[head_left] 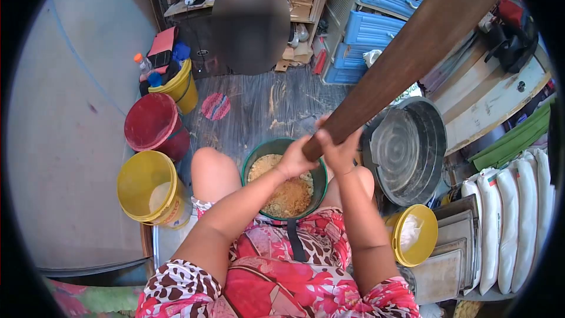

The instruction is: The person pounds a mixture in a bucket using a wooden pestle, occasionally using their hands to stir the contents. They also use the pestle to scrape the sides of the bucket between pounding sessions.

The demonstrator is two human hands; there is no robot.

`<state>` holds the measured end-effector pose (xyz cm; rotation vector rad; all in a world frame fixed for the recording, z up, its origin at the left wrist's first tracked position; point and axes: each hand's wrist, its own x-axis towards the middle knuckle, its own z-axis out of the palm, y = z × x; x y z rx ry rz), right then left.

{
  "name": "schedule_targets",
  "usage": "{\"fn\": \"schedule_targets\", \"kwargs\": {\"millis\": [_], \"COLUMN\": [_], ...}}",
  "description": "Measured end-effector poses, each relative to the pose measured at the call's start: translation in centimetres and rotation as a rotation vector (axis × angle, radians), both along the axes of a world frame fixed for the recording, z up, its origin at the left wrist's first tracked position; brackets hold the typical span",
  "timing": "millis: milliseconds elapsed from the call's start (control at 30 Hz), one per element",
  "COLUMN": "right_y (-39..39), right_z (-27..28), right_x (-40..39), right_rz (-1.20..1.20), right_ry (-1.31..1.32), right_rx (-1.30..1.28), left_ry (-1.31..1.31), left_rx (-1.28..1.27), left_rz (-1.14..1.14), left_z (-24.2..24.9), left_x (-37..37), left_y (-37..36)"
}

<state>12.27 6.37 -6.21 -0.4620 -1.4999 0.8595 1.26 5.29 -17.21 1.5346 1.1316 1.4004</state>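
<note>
A thick dark-brown wooden pole (400, 56) slants from the upper right down to the middle of the head view. Near its lower end, my left hand (296, 158) is closed against its left side. My right hand (340, 152) grips it from the right, fingers wrapped around it. Below both hands, a green bucket (245, 168) stands between my knees. It holds a crumbly mix (289, 195), pale yellow at the edges and orange-brown in the middle. The pole's lower end hangs over the bucket's far right part; my left hand hides some of the rim.
At left stand a yellow bucket (126, 191), a red bucket (138, 119) and a filled yellow bucket (187, 91). To the right are a black basin (436, 141), a small yellow bucket (428, 237) and several white sacks (507, 224). Blue drawers (368, 28) stand behind.
</note>
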Motion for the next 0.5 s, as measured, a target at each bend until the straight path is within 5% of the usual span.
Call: {"fn": "schedule_targets", "kwargs": {"millis": [133,167,300,400,500], "right_y": [-0.4,0.8,-0.8,-0.8,1.7], "right_z": [17.1,21.6,28.9,29.2,18.0], "right_x": [0.7,2.2,0.3,-0.2,1.2], "right_rz": [-0.217,-0.418,-0.353,-0.306,-0.270], "right_ry": [0.061,-0.113,0.028,0.130,0.100], "right_rx": [0.242,0.535,0.594,0.656,0.200], "left_ry": [0.153,0.147,0.243,0.239,0.082], "left_rx": [0.323,0.486,0.603,0.394,0.413], "left_rz": [0.012,0.041,0.127,0.062,0.030], "left_z": [18.6,22.0,32.6,31.4,19.2], "left_x": [0.8,1.2,1.8,1.6,1.7], "left_y": [-1.1,-1.0,-1.9,-1.4,-0.2]}}
